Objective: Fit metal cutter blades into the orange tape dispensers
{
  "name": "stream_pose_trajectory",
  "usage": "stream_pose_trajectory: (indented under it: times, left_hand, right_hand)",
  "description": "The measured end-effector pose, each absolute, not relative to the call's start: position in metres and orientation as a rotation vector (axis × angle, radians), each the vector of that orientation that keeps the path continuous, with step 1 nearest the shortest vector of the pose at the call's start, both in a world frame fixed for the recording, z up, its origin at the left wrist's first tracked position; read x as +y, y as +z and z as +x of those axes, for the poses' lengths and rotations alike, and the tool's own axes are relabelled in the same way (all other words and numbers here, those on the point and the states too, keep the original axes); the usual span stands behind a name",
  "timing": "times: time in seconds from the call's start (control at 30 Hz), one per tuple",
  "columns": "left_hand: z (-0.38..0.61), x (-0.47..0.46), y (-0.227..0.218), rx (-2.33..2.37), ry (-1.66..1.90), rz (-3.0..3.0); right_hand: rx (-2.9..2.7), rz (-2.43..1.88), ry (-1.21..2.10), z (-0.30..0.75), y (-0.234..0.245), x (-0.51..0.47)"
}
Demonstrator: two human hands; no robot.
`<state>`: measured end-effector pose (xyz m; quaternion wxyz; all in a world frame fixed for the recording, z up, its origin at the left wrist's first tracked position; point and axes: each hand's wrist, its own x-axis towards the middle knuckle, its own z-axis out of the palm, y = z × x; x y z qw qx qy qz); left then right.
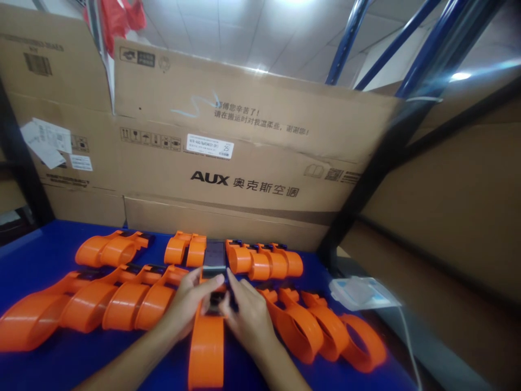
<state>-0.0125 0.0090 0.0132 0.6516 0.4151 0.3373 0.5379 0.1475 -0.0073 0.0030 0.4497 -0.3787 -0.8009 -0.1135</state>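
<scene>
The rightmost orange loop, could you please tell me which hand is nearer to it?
Right. The right hand is left of the rightmost orange loop, apart from it; the left hand is farther left.

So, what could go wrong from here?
Perhaps two things. The left hand and right hand are close together at the middle orange band, so it might slip if either loosens. Other orange bands stand in rows on both sides, so a careless sideways movement could knock some out of line.
</scene>
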Motion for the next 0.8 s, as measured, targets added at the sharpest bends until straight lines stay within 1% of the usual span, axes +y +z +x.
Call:
stream_pose_trajectory:
  times: [0.37,0.6,0.8]
  left_hand:
    - [-0.0151,0.0112,0.0066,0.833,1.234,1.18]
    - [-0.0152,0.0079,0.0119,0.779,1.258,1.224]
    - [-0.0173,0.0102,0.005,0.776,1.208,1.247]
  right_hand:
    - [-1.799,-1.01,-0.01,0.1462,0.0062,-0.0105]
    - [-1.801,-0.993,0.015,0.1465,0.0074,-0.0126]
    - [-1.817,-0.994,0.065,0.1477,0.0075,-0.0126]
